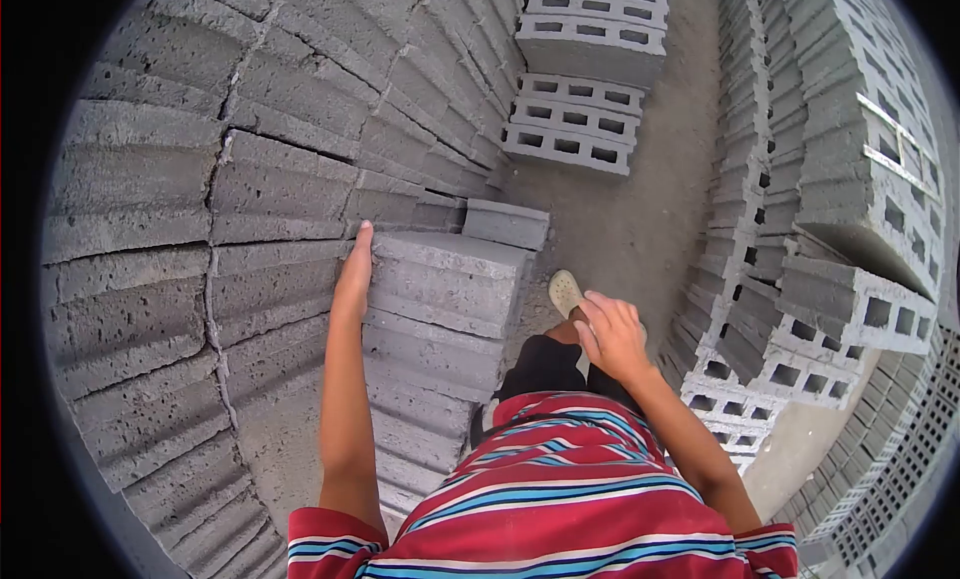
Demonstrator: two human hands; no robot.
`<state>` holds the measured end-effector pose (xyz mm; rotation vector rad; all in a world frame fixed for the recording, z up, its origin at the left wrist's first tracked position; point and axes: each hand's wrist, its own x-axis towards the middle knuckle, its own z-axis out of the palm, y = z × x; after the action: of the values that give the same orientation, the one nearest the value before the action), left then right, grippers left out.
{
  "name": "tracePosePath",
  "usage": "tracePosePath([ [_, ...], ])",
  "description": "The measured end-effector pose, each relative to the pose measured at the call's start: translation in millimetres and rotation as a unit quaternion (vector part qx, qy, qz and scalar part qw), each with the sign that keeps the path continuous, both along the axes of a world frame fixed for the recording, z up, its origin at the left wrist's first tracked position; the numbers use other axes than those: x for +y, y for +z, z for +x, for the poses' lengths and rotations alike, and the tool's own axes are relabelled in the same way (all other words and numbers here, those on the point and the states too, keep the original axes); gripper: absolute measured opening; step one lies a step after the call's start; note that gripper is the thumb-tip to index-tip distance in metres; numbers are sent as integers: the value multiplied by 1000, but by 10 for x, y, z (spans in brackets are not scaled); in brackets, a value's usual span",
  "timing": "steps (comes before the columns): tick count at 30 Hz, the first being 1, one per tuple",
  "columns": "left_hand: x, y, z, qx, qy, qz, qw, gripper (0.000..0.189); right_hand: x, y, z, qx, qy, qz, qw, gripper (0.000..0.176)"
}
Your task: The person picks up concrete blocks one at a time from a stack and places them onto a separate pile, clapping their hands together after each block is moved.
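My left hand [356, 269] lies flat, seen edge-on, against the left end of a grey concrete block [440, 284] on top of a stack. Its fingers are extended and it holds nothing. My right hand [612, 334] hangs in front of my body with loosely spread fingers and nothing in them. Just beyond the stack sits a smaller grey block [506, 224]. To the left, a wall of stacked blocks [285, 189] rises beside my left hand.
Hollow blocks [575, 124] stand in rows ahead on the dirt ground [630, 214]. Another long stack [745, 179] runs along the right, with tilted blocks [850, 299] near its end. My foot in a light clog [564, 291] is below.
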<state>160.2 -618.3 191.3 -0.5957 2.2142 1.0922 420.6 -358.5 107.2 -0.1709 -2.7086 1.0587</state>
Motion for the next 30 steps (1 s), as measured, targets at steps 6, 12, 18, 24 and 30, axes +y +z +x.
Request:
tracePosePath([
  [6, 49, 83, -52, -39, -19, -13, 999, 87, 110, 71, 549, -22, -3, 97, 995, 31],
  [12, 220, 207, -40, -95, -70, -25, 993, 90, 25, -47, -259, -179, -32, -209, 961, 33],
  [18, 519, 405, 27, -110, -97, 17, 989, 79, -250, 410, -865, -395, -147, -639, 643, 65],
  [24, 895, 411, 156, -107, -215, 62, 969, 72, -36, 153, -648, -358, -253, -669, 600, 66],
  [30, 1515, 355, 524, -81, -248, 52, 964, 83, 496, 35, -715, -220, -370, -703, 567, 84],
])
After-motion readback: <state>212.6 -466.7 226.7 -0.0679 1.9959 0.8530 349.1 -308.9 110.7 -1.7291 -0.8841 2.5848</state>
